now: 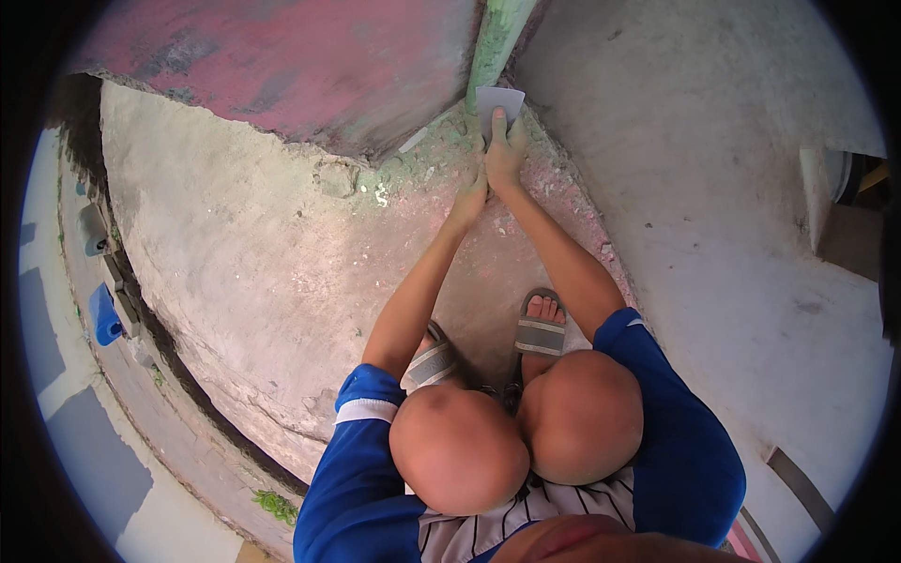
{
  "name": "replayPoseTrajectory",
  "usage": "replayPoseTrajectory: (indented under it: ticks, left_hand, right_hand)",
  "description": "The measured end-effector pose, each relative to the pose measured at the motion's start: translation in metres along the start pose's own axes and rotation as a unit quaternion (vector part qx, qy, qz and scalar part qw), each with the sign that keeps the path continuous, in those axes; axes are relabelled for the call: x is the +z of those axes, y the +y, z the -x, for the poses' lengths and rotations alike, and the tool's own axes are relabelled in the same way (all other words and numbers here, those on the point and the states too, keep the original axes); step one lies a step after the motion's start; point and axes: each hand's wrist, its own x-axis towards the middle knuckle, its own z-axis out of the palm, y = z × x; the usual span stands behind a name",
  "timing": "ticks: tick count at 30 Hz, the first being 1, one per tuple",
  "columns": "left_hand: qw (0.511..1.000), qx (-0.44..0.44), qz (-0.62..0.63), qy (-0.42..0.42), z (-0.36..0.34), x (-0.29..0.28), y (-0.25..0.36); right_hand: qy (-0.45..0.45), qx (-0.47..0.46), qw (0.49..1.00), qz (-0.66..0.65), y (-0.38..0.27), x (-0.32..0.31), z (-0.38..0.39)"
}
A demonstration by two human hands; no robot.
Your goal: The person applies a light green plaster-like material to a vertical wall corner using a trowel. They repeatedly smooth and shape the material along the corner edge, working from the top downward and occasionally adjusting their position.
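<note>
In front of me a thin grey rectangular sheet (500, 98) is held upright in my right hand (507, 155), its thumb pressed flat on the near face. The sheet stands against the foot of a pale green post (494, 47). My left hand (472, 192) is just beside the right one, wrists nearly touching. Its dusty fingers reach up toward the post's base and blend with the rubble, so their grip is unclear. Pale chips and crumbs (382, 195) lie around on the ground near both hands.
A worn pink wall (310, 66) rises at the far left of the post, a grey plastered wall (694, 188) on the right. My sandalled feet (542, 324) rest on the concrete floor (225, 244). Beyond a dark gap at the left lie a blue object (105, 314) and blocks (125, 310).
</note>
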Motion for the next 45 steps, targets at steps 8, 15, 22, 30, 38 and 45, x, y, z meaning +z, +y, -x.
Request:
replayPoseTrajectory:
  ticks: [8,15,22,30,38,45]
  left_hand:
    - [0.995,0.089,-0.023,0.039,-0.012,0.001,0.006]
    - [0.995,0.090,-0.003,0.050,-0.033,-0.007,0.005]
    - [0.993,0.097,-0.053,0.035,-0.018,0.009,0.068]
    - [0.993,0.091,-0.030,0.065,-0.011,0.013,0.090]
    - [0.986,0.149,-0.041,0.060,-0.006,0.024,0.111]
    - [0.991,0.092,0.035,0.093,-0.003,0.040,0.083]
  right_hand:
    - [0.040,-0.153,0.987,0.015,0.010,0.010,-0.008]
    - [0.020,-0.157,0.986,-0.047,-0.008,0.017,-0.013]
    - [0.034,-0.188,0.981,-0.025,-0.077,0.028,-0.009]
    - [-0.017,-0.171,0.983,-0.068,-0.103,0.038,-0.005]
    - [-0.045,-0.201,0.974,-0.099,-0.123,0.035,-0.010]
    - [-0.055,-0.085,0.990,-0.102,-0.110,0.022,0.005]
